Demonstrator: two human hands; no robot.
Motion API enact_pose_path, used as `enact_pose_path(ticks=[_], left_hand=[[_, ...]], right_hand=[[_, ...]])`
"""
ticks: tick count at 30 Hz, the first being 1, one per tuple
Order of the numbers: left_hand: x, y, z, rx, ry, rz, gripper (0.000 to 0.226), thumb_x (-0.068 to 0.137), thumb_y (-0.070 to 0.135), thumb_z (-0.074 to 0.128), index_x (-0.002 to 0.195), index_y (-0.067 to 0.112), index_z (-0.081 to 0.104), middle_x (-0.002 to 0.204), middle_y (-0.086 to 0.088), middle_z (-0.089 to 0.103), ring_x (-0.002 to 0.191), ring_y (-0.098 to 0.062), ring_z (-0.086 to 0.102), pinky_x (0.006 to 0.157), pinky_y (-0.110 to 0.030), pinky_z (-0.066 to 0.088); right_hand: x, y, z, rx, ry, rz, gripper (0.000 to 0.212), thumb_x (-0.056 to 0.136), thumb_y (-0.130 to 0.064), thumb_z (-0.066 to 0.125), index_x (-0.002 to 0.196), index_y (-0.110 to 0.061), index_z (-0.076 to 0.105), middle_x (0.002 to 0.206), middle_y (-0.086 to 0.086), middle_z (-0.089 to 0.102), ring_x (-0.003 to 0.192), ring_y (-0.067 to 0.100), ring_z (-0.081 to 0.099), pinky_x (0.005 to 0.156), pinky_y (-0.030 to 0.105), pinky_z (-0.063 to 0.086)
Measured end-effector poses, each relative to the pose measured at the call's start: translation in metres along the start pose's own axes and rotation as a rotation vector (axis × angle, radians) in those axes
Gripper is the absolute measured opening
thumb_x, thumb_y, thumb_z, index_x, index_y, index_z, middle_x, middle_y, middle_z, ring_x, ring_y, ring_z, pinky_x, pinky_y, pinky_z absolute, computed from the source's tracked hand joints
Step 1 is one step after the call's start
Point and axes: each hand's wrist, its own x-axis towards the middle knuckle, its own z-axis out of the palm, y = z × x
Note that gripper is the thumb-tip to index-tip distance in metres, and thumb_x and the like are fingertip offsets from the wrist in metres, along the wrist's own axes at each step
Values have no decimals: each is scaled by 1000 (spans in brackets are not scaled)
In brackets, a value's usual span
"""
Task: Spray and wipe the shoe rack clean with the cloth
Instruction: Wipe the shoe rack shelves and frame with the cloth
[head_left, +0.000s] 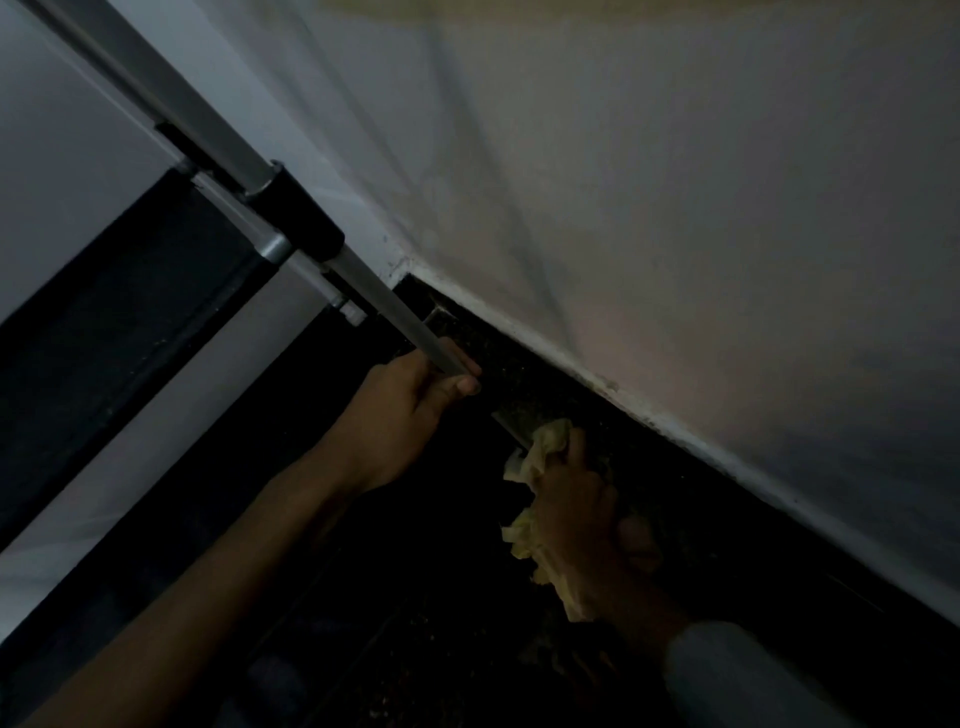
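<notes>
Gripping the rack pole (363, 283), the left hand (400, 410) steadies it while the right hand (576, 512), clutching the cloth (540, 457), could topple the light frame by wiping hard.

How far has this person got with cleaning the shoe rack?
Hard to say what is finished: the picture is dim and no wiped patch stands out. In hand now: the left hand grips the rack's metal pole low down, while the right hand holds the yellow cloth against the pole's lower end. No spray bottle is in view. The dark shelf and the upper pole presumably remain.
</notes>
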Motion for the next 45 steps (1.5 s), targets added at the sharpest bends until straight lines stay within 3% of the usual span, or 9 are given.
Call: enact_pose_path(ticks=[3, 9, 13, 16, 29, 33, 37, 40, 45], left_hand=[[0, -1, -1, -14, 3, -5, 10, 95, 24, 51, 92, 31, 57, 97, 6, 64, 93, -14, 61, 84, -34, 49], [2, -1, -1, 27, 5, 0, 10, 93, 21, 52, 94, 27, 60, 97, 9, 64, 93, -7, 60, 81, -25, 47], [2, -1, -1, 35, 16, -7, 8, 94, 26, 53, 93, 28, 60, 99, 8, 65, 93, -7, 61, 81, -25, 48], [2, 0, -1, 24, 15, -20, 8, 94, 24, 52, 93, 26, 60, 99, 7, 66, 92, -6, 62, 79, -24, 49], [2, 2, -3, 56, -11, 1, 9, 94, 18, 53, 97, 18, 61, 100, 2, 65, 92, -10, 60, 79, -26, 47], [2, -1, 1, 16, 40, -19, 9, 92, 17, 55, 98, 19, 61, 100, 2, 66, 92, -10, 62, 82, -23, 47], [-6, -2, 20, -75, 255, -71, 15, 86, 13, 64, 96, 23, 62, 94, 12, 65, 85, 10, 61, 77, -5, 46], [-18, 5, 47, -87, 540, -57, 22, 83, 12, 68, 99, 23, 57, 95, 13, 61, 84, 11, 60, 72, 1, 43], [-28, -4, 88, -102, 634, -198, 32, 78, 16, 74, 81, 29, 44, 84, 5, 56, 64, -1, 54, 56, -6, 42]], right_hand=[[9, 1, -5, -30, -14, -64, 46, 104, -14, 32, 147, 1, 24, 142, 19, 41, 109, 24, 53, 88, 12, 38], [-6, 7, -45, 3, -138, 88, 28, 97, -35, 51, 116, -16, 60, 119, 5, 58, 112, 25, 56, 93, 35, 42], [-12, -10, -34, 161, 506, -285, 40, 81, -45, 66, 113, -20, 65, 114, 2, 60, 97, 28, 61, 73, 36, 51], [-5, -17, -27, 240, 605, -438, 43, 82, -48, 57, 110, -16, 69, 111, 3, 65, 87, 30, 67, 56, 32, 54], [22, 3, -37, -157, 147, -226, 21, 97, -19, 49, 78, -14, 56, 98, 9, 65, 100, 29, 62, 72, 32, 38], [25, 14, -48, -240, -41, -157, 40, 101, -19, 38, 61, -16, 38, 65, 1, 40, 104, 28, 61, 69, 30, 32], [-2, 25, -55, -161, 21, -156, 30, 101, -14, 36, 106, 0, 63, 108, 17, 63, 111, 29, 59, 88, 33, 45], [-18, 34, -47, -121, 350, -218, 16, 79, -3, 57, 81, 3, 72, 83, 17, 69, 72, 35, 69, 59, 39, 55], [3, 55, -8, -100, 243, -240, 47, 71, -57, 65, 91, -16, 73, 91, 3, 67, 64, 30, 65, 46, 33, 47]])
